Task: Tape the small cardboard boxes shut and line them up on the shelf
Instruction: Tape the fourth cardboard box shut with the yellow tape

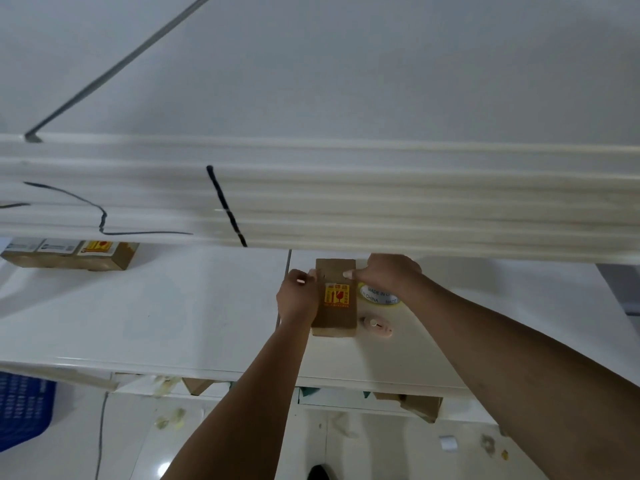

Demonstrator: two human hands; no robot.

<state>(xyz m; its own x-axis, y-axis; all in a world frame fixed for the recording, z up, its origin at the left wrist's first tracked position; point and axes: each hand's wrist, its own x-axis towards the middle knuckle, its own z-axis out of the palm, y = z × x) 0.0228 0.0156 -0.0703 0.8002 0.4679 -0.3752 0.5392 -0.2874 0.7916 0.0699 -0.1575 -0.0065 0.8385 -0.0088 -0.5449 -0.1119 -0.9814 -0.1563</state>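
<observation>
1. From my remote seat I see the small cardboard box (335,311) lying flat on the white shelf (173,306). It sits a little right of centre, with its long side running away from the camera. A yellow-and-red label (336,294) is on its top face.
2. The left hand (297,296) grips the box along its left long side. The fingers are curled against that edge, and one fingertip reaches onto the top near the far end.
3. The right hand (389,274) holds the far right corner of the box, with the thumb laid on the top face. Its other fingers are tucked under the board above, so I cannot tell how they lie.
4. A tape roll (379,296) lies flat just beside the box on the right, partly covered by the right wrist. I can read "MADE IN CHINA" printed on it.
5. A small pinkish object (376,326) rests near the box's near right corner. It is too blurred for me to tell what it is.
6. At the far left of the same shelf, well apart from the held box, a row of boxes (69,255) stands side by side and touching.
7. A thick stack of white boards (346,195) spans the view above the hands.
8. Below the shelf's front edge, a blue crate (20,410) sits at the lower left and a cardboard piece (420,405) pokes out at the right.
</observation>
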